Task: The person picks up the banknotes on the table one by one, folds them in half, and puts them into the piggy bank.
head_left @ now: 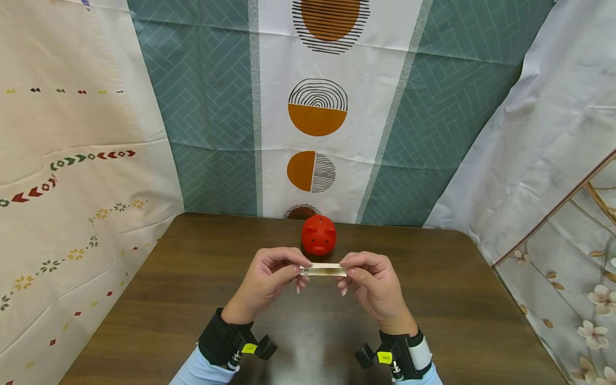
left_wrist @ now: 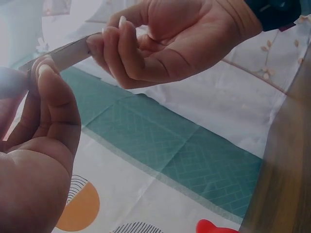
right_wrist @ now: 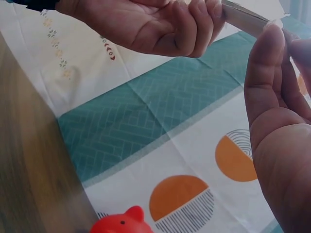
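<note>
A narrow folded paper strip [head_left: 323, 269], pale with a golden-brown band, is stretched level between my two hands above the table. My left hand [head_left: 271, 280] pinches one end between thumb and fingers. At the other end, my right hand [head_left: 377, 286] pinches it the same way. Both wrist views show the strip [left_wrist: 73, 54] side-on, its ends hidden in the fingers. Just beyond the hands, a red piggy bank [head_left: 319, 235] faces me, with a small slot on its top. Only the upper part of this piggy bank [right_wrist: 121, 224] enters the right wrist view.
The brown wooden table [head_left: 447, 299] ends at the back against a green and white patterned cloth [head_left: 216, 133]. A cream cloth [head_left: 86, 224] hangs along the left side, and a white floral cloth [head_left: 544, 160] along the right.
</note>
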### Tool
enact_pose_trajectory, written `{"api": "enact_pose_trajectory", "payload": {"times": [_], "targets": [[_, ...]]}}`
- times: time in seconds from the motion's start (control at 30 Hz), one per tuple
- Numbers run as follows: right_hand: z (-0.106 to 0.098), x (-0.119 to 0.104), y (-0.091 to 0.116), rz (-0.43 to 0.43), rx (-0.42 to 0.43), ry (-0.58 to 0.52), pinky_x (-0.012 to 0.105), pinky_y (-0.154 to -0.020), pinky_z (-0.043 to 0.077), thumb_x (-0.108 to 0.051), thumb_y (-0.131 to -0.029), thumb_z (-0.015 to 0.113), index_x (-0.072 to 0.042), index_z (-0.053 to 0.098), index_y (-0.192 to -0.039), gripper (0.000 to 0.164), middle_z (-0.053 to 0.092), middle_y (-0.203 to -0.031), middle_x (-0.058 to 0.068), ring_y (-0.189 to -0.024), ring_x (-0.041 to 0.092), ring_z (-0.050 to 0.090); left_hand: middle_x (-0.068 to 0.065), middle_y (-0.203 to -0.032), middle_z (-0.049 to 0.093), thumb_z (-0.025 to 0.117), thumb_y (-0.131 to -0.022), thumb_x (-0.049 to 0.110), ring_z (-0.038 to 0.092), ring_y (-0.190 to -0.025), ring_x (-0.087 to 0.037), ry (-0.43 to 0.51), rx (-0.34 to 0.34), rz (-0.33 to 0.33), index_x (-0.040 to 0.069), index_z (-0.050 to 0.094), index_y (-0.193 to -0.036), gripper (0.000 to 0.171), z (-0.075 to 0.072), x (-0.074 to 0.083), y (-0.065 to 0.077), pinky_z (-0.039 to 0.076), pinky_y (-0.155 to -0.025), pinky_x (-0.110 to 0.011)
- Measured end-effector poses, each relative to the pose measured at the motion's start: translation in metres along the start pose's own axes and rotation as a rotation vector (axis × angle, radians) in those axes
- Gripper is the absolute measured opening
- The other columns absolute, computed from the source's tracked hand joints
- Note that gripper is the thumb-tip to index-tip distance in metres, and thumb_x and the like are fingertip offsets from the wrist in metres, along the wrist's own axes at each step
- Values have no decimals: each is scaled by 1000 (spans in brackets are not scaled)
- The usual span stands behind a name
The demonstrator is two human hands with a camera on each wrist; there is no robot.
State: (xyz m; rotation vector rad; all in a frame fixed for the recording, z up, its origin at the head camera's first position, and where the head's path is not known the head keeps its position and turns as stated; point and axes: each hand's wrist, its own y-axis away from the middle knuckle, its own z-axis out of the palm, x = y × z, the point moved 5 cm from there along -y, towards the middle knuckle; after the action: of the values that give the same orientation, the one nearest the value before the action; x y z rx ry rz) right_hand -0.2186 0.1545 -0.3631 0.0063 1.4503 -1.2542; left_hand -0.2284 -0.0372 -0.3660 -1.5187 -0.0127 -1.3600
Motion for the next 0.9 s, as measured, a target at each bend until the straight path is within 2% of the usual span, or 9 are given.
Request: {"api": "enact_pose_trajectory", "payload": {"times": [0.13, 0.23, 0.3, 0.37, 0.43, 0.5, 0.63, 0.8, 0.9], "targets": [[0, 0, -1, -24, -15, -3, 25, -75, 60, 14, -100, 35, -3, 73, -117, 46, 74, -104, 5, -83, 14, 70, 1, -95, 68, 43, -100, -11, 62, -78, -12, -2, 21, -10, 8, 74, -108, 37, 0, 0, 0, 55, -68, -20], [1, 0, 0, -30, -6, 18, 26, -74, 61, 13, -100, 36, -4, 74, -115, 44, 75, -103, 5, -81, 15, 69, 2, -91, 67, 52, -99, -7, 59, -73, -13, -99, 68, -28, 5, 72, -102, 24, -1, 0, 1, 55, -65, -21], [0, 0, 1, -17, 40, 85, 26, -71, 60, 11, -100, 43, -6, 76, -109, 38, 75, -100, 3, -77, 15, 68, 1, -87, 66, 60, -97, -6, 57, -70, -14, -189, 103, -45, 2, 70, -99, 13, -1, -1, 2, 53, -62, -21], [-2, 1, 2, 10, 108, 203, 26, -66, 60, 9, -99, 52, -9, 75, -102, 30, 74, -94, 1, -73, 14, 66, 1, -85, 65, 68, -93, -6, 55, -69, -14, -292, 137, -61, 0, 68, -100, 9, -1, -2, 2, 52, -60, -21], [-5, 2, 3, 59, 185, 342, 26, -61, 58, 6, -96, 61, -9, 72, -98, 19, 72, -88, -1, -68, 14, 63, -1, -84, 63, 70, -91, -6, 53, -69, -15, -343, 154, -75, -1, 65, -106, 17, -1, -3, 3, 50, -60, -21], [-7, 4, 4, 116, 238, 457, 28, -57, 57, 5, -94, 67, -6, 70, -100, 13, 70, -84, -1, -65, 15, 62, -4, -84, 63, 70, -90, -8, 53, -70, -15, -372, 161, -73, -1, 61, -112, 25, 0, -4, 3, 50, -60, -22], [-4, 7, 4, 180, 239, 559, 33, -56, 58, 5, -91, 70, 2, 68, -105, 14, 69, -82, 2, -64, 19, 62, -9, -82, 60, 69, -91, -8, 52, -70, -15, -409, 162, -67, 0, 59, -119, 32, 3, -4, 3, 49, -59, -23], [-1, 6, 3, 172, 229, 647, 36, -55, 57, 3, -91, 73, -4, 71, -101, 12, 68, -82, 5, -65, 19, 62, -10, -83, 63, 69, -93, -2, 55, -70, -13, -466, 171, -98, 4, 69, -105, 14, 4, -6, 2, 51, -60, -23], [0, 5, 3, 153, 229, 695, 35, -53, 55, 3, -90, 73, -7, 73, -100, 14, 68, -81, 6, -66, 18, 61, -11, -81, 64, 69, -94, -1, 57, -71, -14, -483, 171, -89, 3, 71, -98, 6, 4, -6, 2, 53, -61, -25]]}}
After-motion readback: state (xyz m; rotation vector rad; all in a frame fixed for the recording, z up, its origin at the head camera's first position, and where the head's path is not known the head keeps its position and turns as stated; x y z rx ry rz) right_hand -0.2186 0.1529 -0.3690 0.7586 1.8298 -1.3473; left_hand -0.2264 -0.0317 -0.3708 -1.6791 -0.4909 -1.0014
